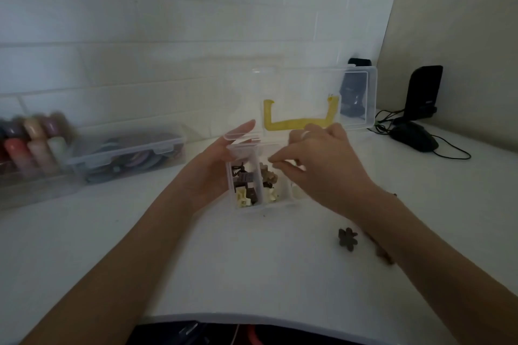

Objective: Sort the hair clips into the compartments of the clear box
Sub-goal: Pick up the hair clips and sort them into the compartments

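The clear compartment box [266, 206] stands open on the white table, its lid [361, 98] with a yellow handle [297, 123] tilted up behind it. The left compartment holds dark brown and cream hair clips [244, 186]; the middle one holds beige and cream clips [269, 180]. My left hand [215, 168] rests against the box's left wall, fingers straight. My right hand [316, 165] hovers over the middle and right compartments with fingertips drawn together; whether they pinch anything is unclear. A dark flower-shaped clip [347, 238] lies on the table in front of the box, right of centre. A brownish clip [385, 255] shows beside my right forearm.
A shut clear case of hair ties [126, 155] sits at the left, with a blurred rack of coloured items [30, 143] beyond it. At the back right are a black mouse [413, 136], its cable and a black stand [423, 92]. The table's front edge runs along the bottom.
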`<state>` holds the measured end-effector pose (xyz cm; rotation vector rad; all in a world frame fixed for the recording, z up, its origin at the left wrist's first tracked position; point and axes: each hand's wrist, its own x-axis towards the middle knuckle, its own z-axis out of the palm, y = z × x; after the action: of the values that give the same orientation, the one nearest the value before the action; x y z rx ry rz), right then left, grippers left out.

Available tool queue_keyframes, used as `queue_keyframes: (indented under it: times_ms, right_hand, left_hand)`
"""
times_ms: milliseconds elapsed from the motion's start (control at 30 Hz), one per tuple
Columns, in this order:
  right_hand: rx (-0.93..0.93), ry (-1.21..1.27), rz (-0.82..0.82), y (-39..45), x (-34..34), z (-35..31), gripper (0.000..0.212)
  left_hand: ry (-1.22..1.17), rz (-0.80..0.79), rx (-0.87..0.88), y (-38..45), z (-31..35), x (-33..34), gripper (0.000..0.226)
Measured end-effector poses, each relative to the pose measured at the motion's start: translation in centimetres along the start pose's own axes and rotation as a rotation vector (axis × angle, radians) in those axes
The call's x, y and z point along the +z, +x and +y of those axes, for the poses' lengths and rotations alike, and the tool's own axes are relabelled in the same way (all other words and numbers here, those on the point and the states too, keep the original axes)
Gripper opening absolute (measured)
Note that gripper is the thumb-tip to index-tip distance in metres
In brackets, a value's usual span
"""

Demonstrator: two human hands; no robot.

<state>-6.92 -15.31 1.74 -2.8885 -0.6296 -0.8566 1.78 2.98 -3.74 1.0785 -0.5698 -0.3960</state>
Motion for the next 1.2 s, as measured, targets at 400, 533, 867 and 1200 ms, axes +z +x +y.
queue_keyframes:
  times_ms: [400,533,867,1200]
  right_hand:
    - [0.265,0.404,-0.022,-8.1,-0.3,6.6,0.016]
    - [0.337,0.4,0.009,-8.5,-0.7,7.0,0.014]
    - [0.399,0.261,0.042,-8.9,-0.9,6.9,0.004]
    - [0.17,0.492,-0.354,-8.5,-0.8,5.3,0.022]
  left_hand:
    - [0.001,-0.044,-0.021,-0.1,0.3,0.0,0.069]
    - [-0.014,-0.029,-0.031,0.0,0.4,-0.2,0.072]
    - [-0.05,0.135,0.015,0.4,0.4,-1.1,0.072]
    - [-0.067,0.106,0.015,0.2,0.7,-1.0,0.072]
